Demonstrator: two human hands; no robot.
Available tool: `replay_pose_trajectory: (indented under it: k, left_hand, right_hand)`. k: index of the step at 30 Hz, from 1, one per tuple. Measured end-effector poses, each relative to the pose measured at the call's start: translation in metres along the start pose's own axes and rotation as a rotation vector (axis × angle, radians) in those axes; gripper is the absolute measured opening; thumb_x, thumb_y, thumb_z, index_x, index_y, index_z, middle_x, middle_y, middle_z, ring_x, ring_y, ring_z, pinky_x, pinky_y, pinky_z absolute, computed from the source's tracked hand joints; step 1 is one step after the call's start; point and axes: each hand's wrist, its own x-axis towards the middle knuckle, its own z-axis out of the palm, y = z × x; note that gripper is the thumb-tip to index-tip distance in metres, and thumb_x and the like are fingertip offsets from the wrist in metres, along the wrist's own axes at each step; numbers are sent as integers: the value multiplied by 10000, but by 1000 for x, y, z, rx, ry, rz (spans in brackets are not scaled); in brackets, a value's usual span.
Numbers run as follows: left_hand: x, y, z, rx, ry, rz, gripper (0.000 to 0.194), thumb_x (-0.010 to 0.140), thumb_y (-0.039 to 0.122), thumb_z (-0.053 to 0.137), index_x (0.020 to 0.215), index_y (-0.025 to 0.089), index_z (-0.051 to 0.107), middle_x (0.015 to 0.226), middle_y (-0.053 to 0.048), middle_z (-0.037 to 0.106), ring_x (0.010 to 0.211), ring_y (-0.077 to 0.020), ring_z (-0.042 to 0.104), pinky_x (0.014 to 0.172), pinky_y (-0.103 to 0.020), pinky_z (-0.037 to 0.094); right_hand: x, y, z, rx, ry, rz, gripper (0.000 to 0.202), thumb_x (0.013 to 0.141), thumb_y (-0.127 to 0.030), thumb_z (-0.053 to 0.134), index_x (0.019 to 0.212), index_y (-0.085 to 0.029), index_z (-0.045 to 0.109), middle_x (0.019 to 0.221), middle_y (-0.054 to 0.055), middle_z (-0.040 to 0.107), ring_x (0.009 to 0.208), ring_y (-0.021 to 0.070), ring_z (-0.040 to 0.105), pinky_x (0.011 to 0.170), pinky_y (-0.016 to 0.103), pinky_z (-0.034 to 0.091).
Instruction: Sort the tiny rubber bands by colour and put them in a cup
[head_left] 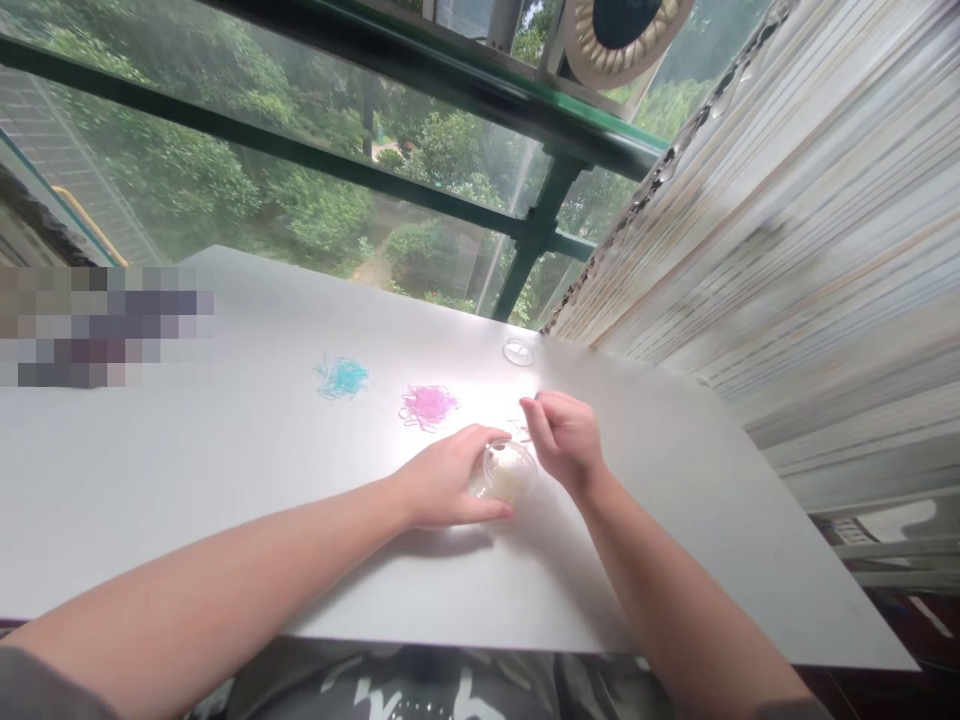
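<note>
My left hand [450, 478] is wrapped round a small clear plastic tub [510, 468], tilted a little, with something pale inside that I cannot make out. To the right of the tub, my right hand [562, 435] is closed, thumb against curled fingers; whatever it may hold is hidden. A few thin strands [517, 429] show on the table beside that thumb. Left of the hands lies a loose heap of thin pink rubber bands [429, 405], and farther left a heap of light blue rubber bands [343, 377]. Beyond my right hand a clear round lid [518, 351] rests flat.
All of this is on a white table [247, 440]. Behind it stands a window with dark green bars [420, 190]. A striped curtain [750, 200] hangs along the right side. A blurred-out patch [97, 330] covers the table's far left.
</note>
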Motion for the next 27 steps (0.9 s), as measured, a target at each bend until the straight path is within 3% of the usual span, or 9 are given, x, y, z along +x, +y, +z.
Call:
replay_pose_trajectory:
  k: [6, 11, 17, 25, 27]
  left_hand:
    - [2, 0, 1, 2, 23, -1, 468, 632, 389, 745, 1034, 217, 576, 1021, -46, 586, 907, -239, 580, 803, -370, 483]
    - [1, -2, 3, -35, 16, -17, 410, 622, 415, 740, 950, 214, 599, 994, -51, 587, 912, -251, 577, 801, -386, 489]
    - [2, -3, 2, -69, 11, -18, 533, 621, 416, 748, 1082, 223, 563, 1062, -62, 597, 970, -273, 576, 824, -400, 485]
    - [2, -1, 1, -51, 16, -15, 375, 640, 359, 729, 949, 202, 587, 984, -49, 586, 878, -233, 583, 763, -368, 491]
    - [1, 0, 1, -59, 17, -11, 375, 635, 340, 727, 954, 201, 587, 993, -50, 587, 888, -235, 583, 763, -369, 492]
  right_hand:
    - [-8, -15, 1, -201, -316, -245, 430, 948, -335, 386, 538, -209, 361, 539, -18, 356, 515, 122, 320, 501, 265, 254]
    - [-10, -23, 5, -205, -476, -274, 355, 943, -297, 352, 612, -204, 436, 587, -4, 430, 559, 131, 365, 533, 258, 278]
    - [-14, -26, 4, -78, -367, -162, 200, 906, -329, 402, 744, -212, 413, 673, -7, 473, 555, 123, 388, 513, 242, 294]
    - [-11, -20, 7, -72, -311, -166, 374, 924, -289, 391, 567, -220, 304, 523, -37, 320, 501, 118, 310, 497, 263, 263]
    - [-10, -21, 6, -66, -307, -154, 368, 921, -292, 411, 567, -216, 349, 526, -30, 360, 510, 120, 335, 510, 266, 286]
